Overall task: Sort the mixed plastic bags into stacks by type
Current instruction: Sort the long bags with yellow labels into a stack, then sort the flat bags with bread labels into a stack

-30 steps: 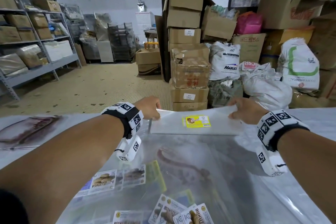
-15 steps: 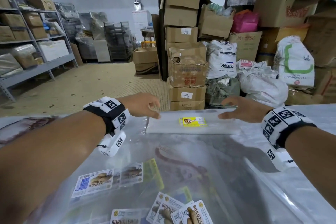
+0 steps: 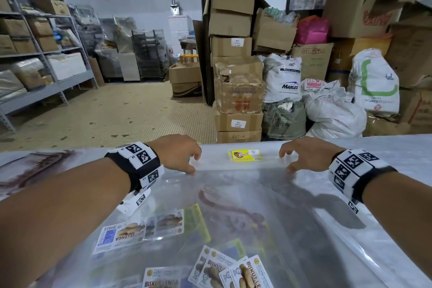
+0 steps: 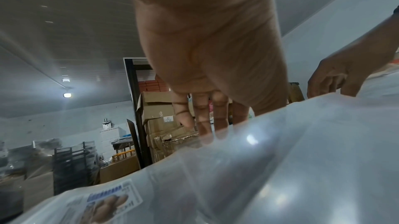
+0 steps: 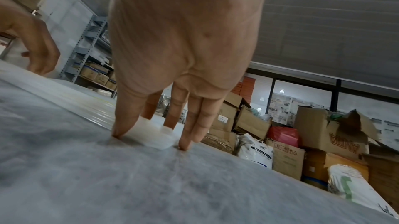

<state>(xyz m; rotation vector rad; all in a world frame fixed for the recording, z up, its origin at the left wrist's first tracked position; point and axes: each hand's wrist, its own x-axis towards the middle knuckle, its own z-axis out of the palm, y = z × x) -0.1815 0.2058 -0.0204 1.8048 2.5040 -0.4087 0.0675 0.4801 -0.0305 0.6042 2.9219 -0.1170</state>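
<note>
Resting your left hand (image 3: 180, 154) and right hand (image 3: 304, 154) fingertips-down beside the yellow-label bag stack (image 3: 245, 159) on the worktop (image 3: 385, 147) — both grips apart; holding nothing.

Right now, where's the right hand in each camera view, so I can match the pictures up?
Head view: the right hand is right of centre, fingertips down on the clear bag stack.
Left wrist view: right hand at the right edge, beyond the plastic.
Right wrist view: right hand fills top centre.
Shared landmark: the pink bag among the cartons.
</note>
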